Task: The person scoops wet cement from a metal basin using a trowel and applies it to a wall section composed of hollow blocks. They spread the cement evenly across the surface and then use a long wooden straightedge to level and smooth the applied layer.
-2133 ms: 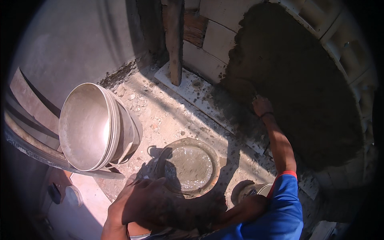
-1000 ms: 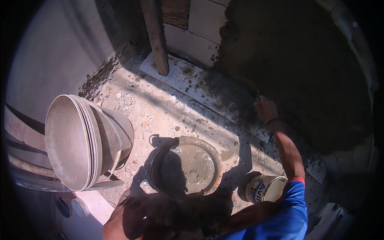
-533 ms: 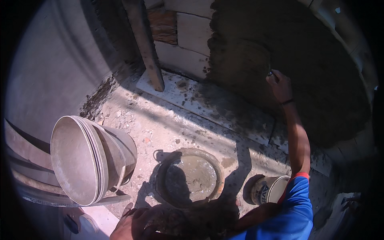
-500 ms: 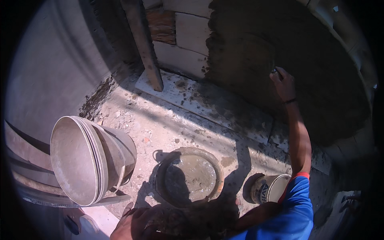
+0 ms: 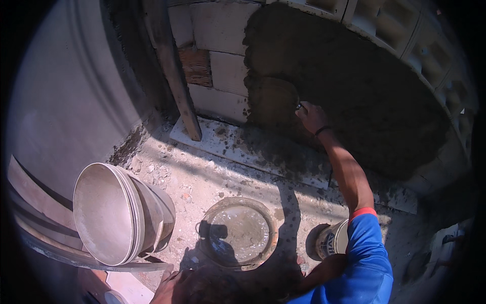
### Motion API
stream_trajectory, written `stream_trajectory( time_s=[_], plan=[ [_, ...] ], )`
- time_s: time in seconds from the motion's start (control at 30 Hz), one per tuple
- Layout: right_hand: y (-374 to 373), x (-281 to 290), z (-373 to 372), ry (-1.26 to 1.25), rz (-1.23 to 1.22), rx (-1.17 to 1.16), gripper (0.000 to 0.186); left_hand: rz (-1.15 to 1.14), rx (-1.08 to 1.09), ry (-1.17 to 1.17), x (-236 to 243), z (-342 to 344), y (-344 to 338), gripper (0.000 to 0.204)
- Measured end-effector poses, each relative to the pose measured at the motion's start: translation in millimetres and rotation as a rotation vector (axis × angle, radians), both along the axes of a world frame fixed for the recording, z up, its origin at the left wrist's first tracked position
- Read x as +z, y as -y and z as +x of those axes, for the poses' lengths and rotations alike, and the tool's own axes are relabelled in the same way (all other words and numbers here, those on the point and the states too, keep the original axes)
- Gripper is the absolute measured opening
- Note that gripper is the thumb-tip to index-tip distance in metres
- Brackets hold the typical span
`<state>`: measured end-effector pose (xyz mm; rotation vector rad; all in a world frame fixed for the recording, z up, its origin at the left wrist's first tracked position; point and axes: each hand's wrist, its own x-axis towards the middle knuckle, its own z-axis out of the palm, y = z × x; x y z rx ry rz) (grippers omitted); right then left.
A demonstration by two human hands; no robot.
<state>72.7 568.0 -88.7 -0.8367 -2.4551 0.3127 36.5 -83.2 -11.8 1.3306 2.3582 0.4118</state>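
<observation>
My right hand (image 5: 312, 116) is closed around the handle of a trowel (image 5: 300, 107), reaching forward to the wall. The trowel's mortar-coloured blade is hard to make out against the dark wet mortar (image 5: 354, 86) spread over the blocks. My left hand (image 5: 169, 288) is low at the bottom edge, partly in shadow; its visible fingers lie stretched out, with no tool showing in them. Between my arms on the ground stands a round basin (image 5: 275, 238) holding wet grey mortar (image 5: 240, 228).
Stacked pale buckets (image 5: 106, 213) lie tilted at left, beside curved strips (image 5: 91, 259). A small bucket (image 5: 331, 240) stands by my right elbow. A wooden post (image 5: 174, 71) leans on a splattered board (image 5: 223, 142) along the wall foot. Bare pale blocks (image 5: 228, 73) adjoin the mortar.
My right hand has moved left across the wall with the trowel, toward the mortar's left edge. The view has shifted, showing more of the hollow blocks above. My left hand stays low.
</observation>
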Motion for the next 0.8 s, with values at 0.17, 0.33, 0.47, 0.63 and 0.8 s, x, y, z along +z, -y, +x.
stream_trajectory(
  time_s=[0.17, 0.33, 0.47, 0.63, 0.8],
  plan=[
    [-27, 72, 87, -0.268, -0.167, -0.074, 0.034, 0.019, 0.053, 0.045, 20, 4, 4, 0.053],
    [61, 96, 147, -0.027, -0.285, 0.041, 0.035, -0.139, 0.105, 0.167, 30, 2, -9, 0.049],
    [172, 83, 134, 0.513, -0.194, 0.541, 0.033, -0.325, 0.187, 0.047, 29, 5, -26, 0.054],
    [270, 44, 95, 0.885, -0.090, 0.720, 0.027, -0.021, -0.108, 0.101, 50, 6, -35, 0.058],
    [315, -12, 68, 0.828, 0.288, 0.782, 0.046, -0.010, -0.065, 0.050, 63, 21, -29, 0.058]
  ],
)
